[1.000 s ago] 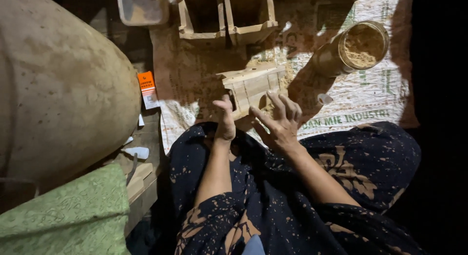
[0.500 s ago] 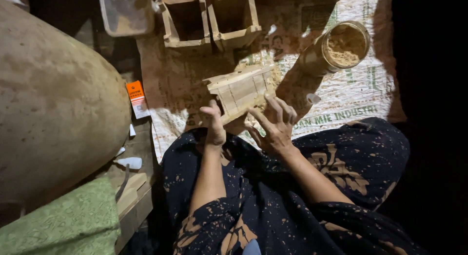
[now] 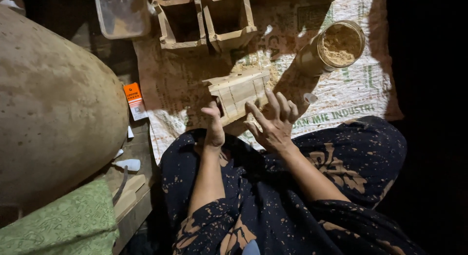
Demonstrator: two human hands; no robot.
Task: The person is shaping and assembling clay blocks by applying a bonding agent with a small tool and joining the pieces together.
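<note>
A small wooden tray-like frame (image 3: pixel 240 91) made of pale slats lies tilted on a printed woven sack (image 3: pixel 341 96) in front of my knees. My left hand (image 3: pixel 213 129) grips its near left corner with thumb and fingers. My right hand (image 3: pixel 273 121) rests on its near right edge with fingers spread over the slats. Sandy powder is scattered on the sack just behind the frame. I sit with a dark speckled cloth over my legs.
Two open wooden box moulds (image 3: pixel 204 18) stand at the back. A jar of tan powder (image 3: pixel 334 46) lies tilted at the right. A clear plastic tub (image 3: pixel 122 14), a large rounded clay pot (image 3: pixel 53 104), an orange packet (image 3: pixel 134 100) and green cloth (image 3: pixel 58 226) sit left.
The view has shifted a little. Both hands stay on the wooden frame, which has tilted slightly; my right fingers have spread further over it.
</note>
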